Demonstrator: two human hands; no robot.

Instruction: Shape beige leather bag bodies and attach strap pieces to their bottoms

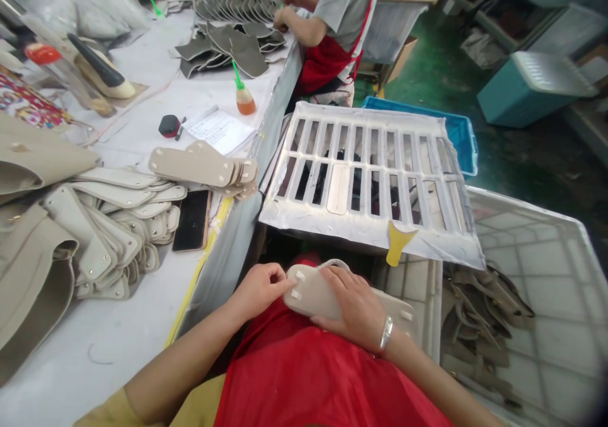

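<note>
A beige leather strap piece (308, 295) with small white tabs lies across my lap over a red apron (304, 376). My right hand (354, 306) rests flat on top of it, fingers spread, a silver bracelet on the wrist. My left hand (259, 287) pinches the strap's rounded left end, fingers closed by a white tab.
A white slatted rack (370, 180) with a yellow scraper (396, 242) lies over a crate in front. The table (95, 344) at left holds stacked beige pieces (118, 224), a black phone (192, 220) and a glue bottle (244, 97). A person in a red apron (332, 28) works beyond. Finished pieces (479, 313) lie in a white crate at right.
</note>
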